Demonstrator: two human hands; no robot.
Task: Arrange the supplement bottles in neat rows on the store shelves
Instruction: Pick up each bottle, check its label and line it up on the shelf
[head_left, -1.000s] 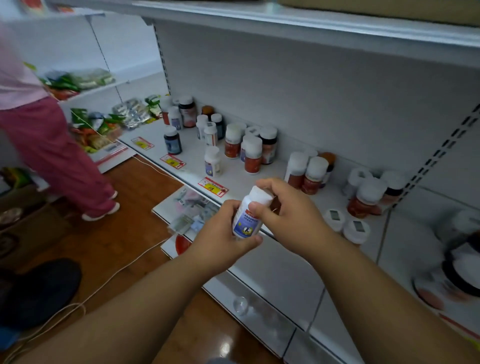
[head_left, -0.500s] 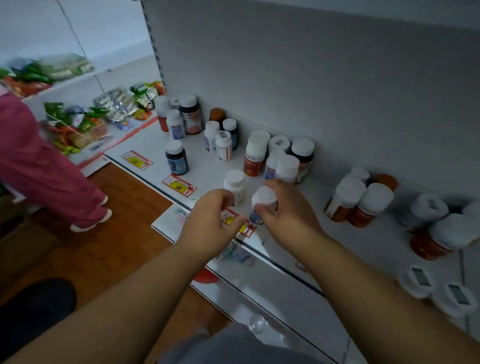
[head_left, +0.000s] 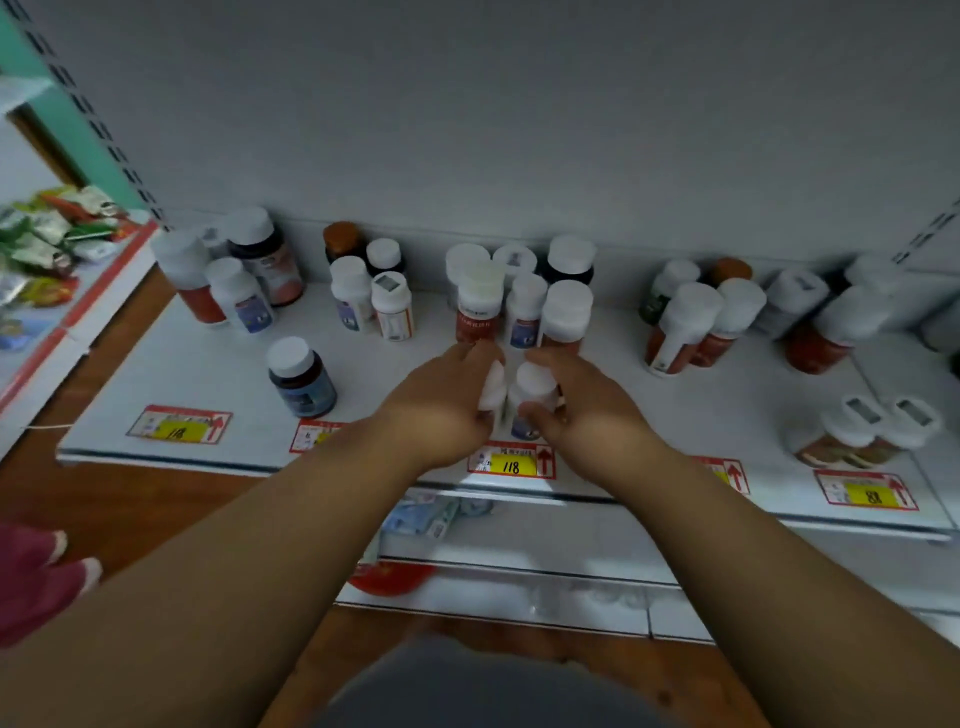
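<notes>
A white store shelf (head_left: 675, 426) runs across the view in front of a plain grey back panel (head_left: 467, 114), with wooden floor (head_left: 130, 499) below it on the left. Supplement bottles stand on the shelf in loose clusters rather than rows: one group at the far left (head_left: 228, 280), one left of centre (head_left: 371, 291), a central group (head_left: 519, 296) just behind the hands, and another to the right (head_left: 706, 317). A dark blue-labelled bottle (head_left: 301, 376) stands alone, forward of the left groups. Two short white-capped bottles (head_left: 878, 431) sit near the front edge at the far right. Red and yellow price tags (head_left: 511, 462) line the shelf's front lip.

Both forearms reach in from below. The left hand (head_left: 441, 410) has its grip curled around a white-capped bottle (head_left: 493, 387) on that bottle's left side. The right hand (head_left: 587, 405) grasps a second white-capped bottle with a blue label (head_left: 532, 395), thumb in front and fingers wrapped behind. The two bottles stand touching or almost touching, upright on the shelf just behind the "118" tag.
</notes>
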